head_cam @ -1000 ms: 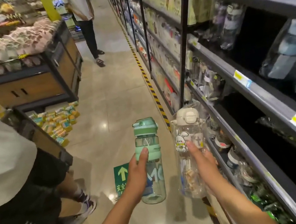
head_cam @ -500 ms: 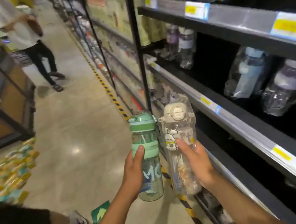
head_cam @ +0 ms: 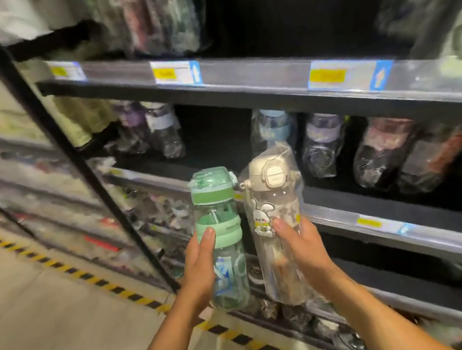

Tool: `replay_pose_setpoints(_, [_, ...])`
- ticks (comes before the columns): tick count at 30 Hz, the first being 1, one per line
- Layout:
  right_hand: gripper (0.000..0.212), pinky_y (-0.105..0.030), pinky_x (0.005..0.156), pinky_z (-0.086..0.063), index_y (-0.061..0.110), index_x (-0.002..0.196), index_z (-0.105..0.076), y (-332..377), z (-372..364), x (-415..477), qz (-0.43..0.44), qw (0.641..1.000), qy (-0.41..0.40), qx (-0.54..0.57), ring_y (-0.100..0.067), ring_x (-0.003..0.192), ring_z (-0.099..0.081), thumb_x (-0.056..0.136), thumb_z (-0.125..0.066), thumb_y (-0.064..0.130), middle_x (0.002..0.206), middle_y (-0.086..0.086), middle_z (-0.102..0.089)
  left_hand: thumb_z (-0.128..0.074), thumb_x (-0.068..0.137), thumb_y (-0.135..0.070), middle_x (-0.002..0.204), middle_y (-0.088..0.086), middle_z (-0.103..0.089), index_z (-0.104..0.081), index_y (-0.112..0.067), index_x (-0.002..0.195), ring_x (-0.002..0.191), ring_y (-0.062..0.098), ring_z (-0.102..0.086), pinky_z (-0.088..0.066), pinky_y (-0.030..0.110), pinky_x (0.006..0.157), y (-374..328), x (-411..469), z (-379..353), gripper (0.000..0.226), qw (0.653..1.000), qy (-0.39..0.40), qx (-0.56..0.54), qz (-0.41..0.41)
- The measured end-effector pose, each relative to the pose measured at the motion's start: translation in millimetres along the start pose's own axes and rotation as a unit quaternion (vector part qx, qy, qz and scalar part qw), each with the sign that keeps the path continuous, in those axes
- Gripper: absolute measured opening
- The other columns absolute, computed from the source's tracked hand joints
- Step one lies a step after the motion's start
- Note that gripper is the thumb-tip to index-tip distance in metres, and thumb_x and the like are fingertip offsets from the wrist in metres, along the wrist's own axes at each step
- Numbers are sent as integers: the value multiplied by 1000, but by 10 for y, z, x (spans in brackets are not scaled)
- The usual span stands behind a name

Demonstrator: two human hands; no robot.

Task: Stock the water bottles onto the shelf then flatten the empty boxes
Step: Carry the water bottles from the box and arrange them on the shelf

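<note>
The left hand (head_cam: 201,273) gripped the green bottle (head_cam: 215,207), the right hand (head_cam: 302,249) the white bottle (head_cam: 275,198), both upright, caps up, now nearer the shelf (head_cam: 381,213).

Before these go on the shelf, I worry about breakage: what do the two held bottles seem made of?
The green bottle: see-through tinted body, opaque green lid and band, probably plastic. The white bottle: clear body, cream lid, probably plastic, wrapped in a shiny, crinkled clear film bag.

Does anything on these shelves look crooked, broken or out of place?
Nothing looks spilled or broken. The wrapped bottles on the middle shelf seem to lean, perhaps only lens distortion. The green bottle and rabbit bottle are upright.
</note>
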State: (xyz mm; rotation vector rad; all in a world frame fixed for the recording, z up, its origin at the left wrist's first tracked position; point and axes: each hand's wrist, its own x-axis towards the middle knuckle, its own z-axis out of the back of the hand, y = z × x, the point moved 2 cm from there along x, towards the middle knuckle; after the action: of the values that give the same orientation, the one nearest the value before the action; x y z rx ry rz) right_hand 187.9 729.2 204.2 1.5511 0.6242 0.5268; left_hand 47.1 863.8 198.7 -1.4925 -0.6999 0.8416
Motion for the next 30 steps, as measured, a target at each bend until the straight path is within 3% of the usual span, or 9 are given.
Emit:
replay_pose_setpoints(3, [64, -22, 89, -53, 17, 128, -67, 7, 71, -73, 34, 998, -52, -10, -12, 110, -71, 76, -72, 54, 117, 4, -77, -37, 111, -21, 107, -27, -46, -39, -28, 126, 121, 5, -50, -37, -1, 78, -75, 43, -102, 17, 996, 82, -17, -7])
replay_pose_setpoints(5, [72, -20, 88, -52, 12, 130, -64, 38, 112, -149, 60, 995, -74, -17, -13, 111, -70, 74, -69, 56, 117, 1, -76, -36, 111, -15, 105, -24, -55, -41, -26, 123, 99, -10, -60, -40, -4, 70, -126, 50, -143, 17, 991, 128, -24, -17])
replay_pose_setpoints(7, [71, -19, 88, -51, 11, 130, -63, 93, 147, -223, 78, 993, -90, -20, -13, 110, -70, 75, -69, 55, 116, 1, -76, -50, 107, -32, 100, -26, -73, -51, -20, 122, 89, -15, -66, -51, 6, 80, -187, 81, -198, 19, 983, 174, -24, -52])
replay_pose_setpoints(9, [67, -18, 86, -51, 14, 126, -63, 163, 184, -284, 94, 990, -102, -13, -8, 106, -71, 72, -71, 52, 112, 6, -77, -61, 84, -65, 106, -27, -75, -57, -22, 126, 102, -7, -69, -55, 23, 92, -215, 151, -216, 61, 976, 195, -15, -100])
replay_pose_setpoints(12, [63, -18, 83, -52, 20, 121, -60, 330, 237, -343, 119, 987, -111, 10, -3, 101, -71, 67, -72, 49, 105, 13, -78, -50, 85, -61, 119, -11, -75, -61, -17, 130, 114, 10, -69, -53, 37, 101, -326, 205, -256, 63, 967, 214, -24, -134])
replay_pose_setpoints(18, [60, -21, 88, -52, 17, 122, -61, 845, 333, -349, 188, 975, -118, -10, -6, 104, -70, 71, -69, 47, 106, 11, -77, -55, 90, -49, 105, -22, -76, -63, -21, 117, 100, -4, -69, -51, 13, 86, -893, 238, -455, 40, 940, 274, -71, -189])
replay_pose_setpoints(22, [55, -18, 86, -52, 19, 119, -62, 1189, 353, -332, 223, 966, -128, -12, -3, 102, -71, 71, -69, 46, 103, 14, -77, -65, 79, -80, 108, -6, -77, -67, -21, 118, 103, 12, -72, -56, 28, 89, -1330, 258, -560, 71, 929, 283, -84, -222])
replay_pose_setpoints(25, [57, -21, 86, -53, 15, 117, -61, 1474, 370, -300, 242, 961, -135, -5, -6, 98, -71, 72, -74, 47, 98, 11, -77, -65, 77, -82, 110, -4, -77, -64, -18, 121, 105, 15, -72, -57, 31, 91, -1672, 266, -637, 78, 917, 296, -100, -248])
replay_pose_setpoints(30, [83, -32, 95, -53, 10, 123, -64, 1916, 355, -261, 261, 952, -157, 7, -19, 109, -70, 67, -83, 67, 109, 0, -76, -71, 72, -81, 119, 22, -72, -59, -1, 133, 110, 42, -68, -55, 59, 98, -2120, 344, -718, 102, 905, 312, -140, -253])
